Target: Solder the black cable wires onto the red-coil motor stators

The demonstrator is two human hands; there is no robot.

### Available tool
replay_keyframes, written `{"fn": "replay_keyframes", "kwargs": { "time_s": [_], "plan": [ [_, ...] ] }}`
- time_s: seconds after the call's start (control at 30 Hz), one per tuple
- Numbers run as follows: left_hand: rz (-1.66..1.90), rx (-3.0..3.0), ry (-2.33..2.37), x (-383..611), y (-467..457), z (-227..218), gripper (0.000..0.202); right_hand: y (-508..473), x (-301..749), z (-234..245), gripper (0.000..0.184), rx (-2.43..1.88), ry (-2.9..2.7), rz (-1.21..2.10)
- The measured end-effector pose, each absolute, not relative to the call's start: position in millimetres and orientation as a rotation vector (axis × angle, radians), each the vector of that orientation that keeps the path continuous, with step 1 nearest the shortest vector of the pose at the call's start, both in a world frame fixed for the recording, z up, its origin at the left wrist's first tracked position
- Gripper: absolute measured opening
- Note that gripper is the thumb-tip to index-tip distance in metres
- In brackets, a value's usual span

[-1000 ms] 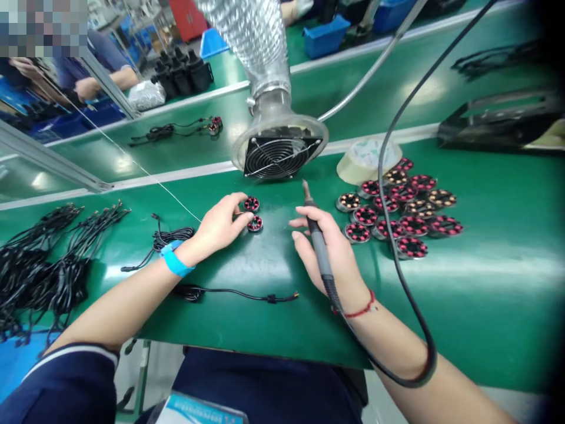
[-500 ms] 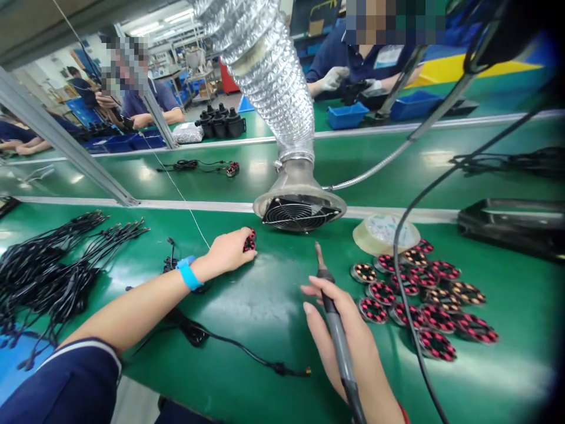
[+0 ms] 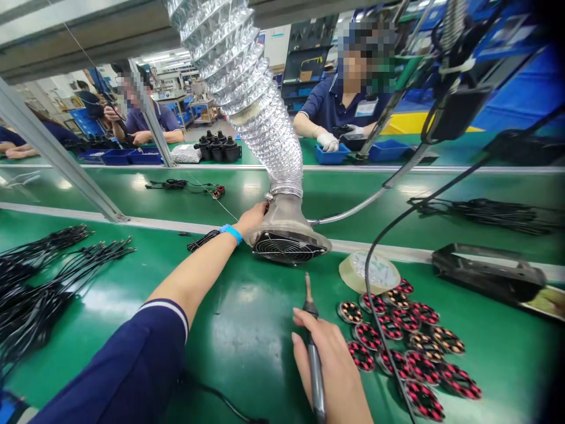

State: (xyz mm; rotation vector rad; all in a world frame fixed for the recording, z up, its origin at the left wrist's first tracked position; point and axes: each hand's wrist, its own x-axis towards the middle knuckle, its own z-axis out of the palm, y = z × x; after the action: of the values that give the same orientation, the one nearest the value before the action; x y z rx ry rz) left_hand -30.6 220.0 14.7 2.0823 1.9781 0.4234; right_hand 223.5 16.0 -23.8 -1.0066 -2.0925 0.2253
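Note:
My left hand (image 3: pixel 252 218) reaches past the table's white edge strip, beside the flared fume hood (image 3: pixel 286 227). Its fingers are closed on a small red-and-black motor stator (image 3: pixel 266 206), mostly hidden by the hand and the hood. A bundled black cable (image 3: pixel 203 240) lies by that wrist, which wears a blue band. In my right hand (image 3: pixel 333 359) is a soldering iron (image 3: pixel 313 353), its tip pointing away from me below the hood's fan grille. Right of this hand lie several stators (image 3: pixel 421 368) with red or copper-coloured windings.
A silver flexible duct (image 3: pixel 247 88) drops to the hood. A tape roll (image 3: pixel 369 272) lies beside the stators, and a black cord crosses above them. Black cables (image 3: pixel 57 282) are piled at left. Another cable with a stator (image 3: pixel 218 191) lies farther back. A co-worker (image 3: pixel 339 112) sits opposite.
My left hand has moved forward and right with the stator, and the black cable has moved along. The right hand still holds the soldering iron. The view has tilted up.

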Motion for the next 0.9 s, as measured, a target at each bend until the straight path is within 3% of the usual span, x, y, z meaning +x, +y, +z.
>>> {"fn": "replay_keyframes", "kwargs": {
  "time_s": [0.13, 0.3, 0.47, 0.6, 0.73, 0.9],
  "plan": [
    [0.276, 2.083, 2.225, -69, 204, 21, 0.072, 12, 221, -20, 0.025, -0.985, -2.130, 0.284],
    [-0.163, 1.761, 2.509, -157, 148, 55, 0.053, 5, 215, -13, 0.025, -0.935, -2.138, 0.349],
    [-0.354, 1.763, 2.252, -160, 91, 65, 0.066, 4, 213, -14, 0.027, -0.891, -2.142, 0.389],
    [-0.318, 1.933, 2.088, -120, 81, 48, 0.055, 6, 214, -23, 0.028, -0.924, -2.137, 0.421],
    [-0.191, 1.947, 2.242, -118, 104, 58, 0.032, 12, 218, -29, 0.028, -0.930, -2.126, 0.398],
    [0.387, 1.825, 2.808, -157, 129, 127, 0.053, 17, 223, -32, 0.027, -0.967, -2.096, 0.360]
  ]
}}
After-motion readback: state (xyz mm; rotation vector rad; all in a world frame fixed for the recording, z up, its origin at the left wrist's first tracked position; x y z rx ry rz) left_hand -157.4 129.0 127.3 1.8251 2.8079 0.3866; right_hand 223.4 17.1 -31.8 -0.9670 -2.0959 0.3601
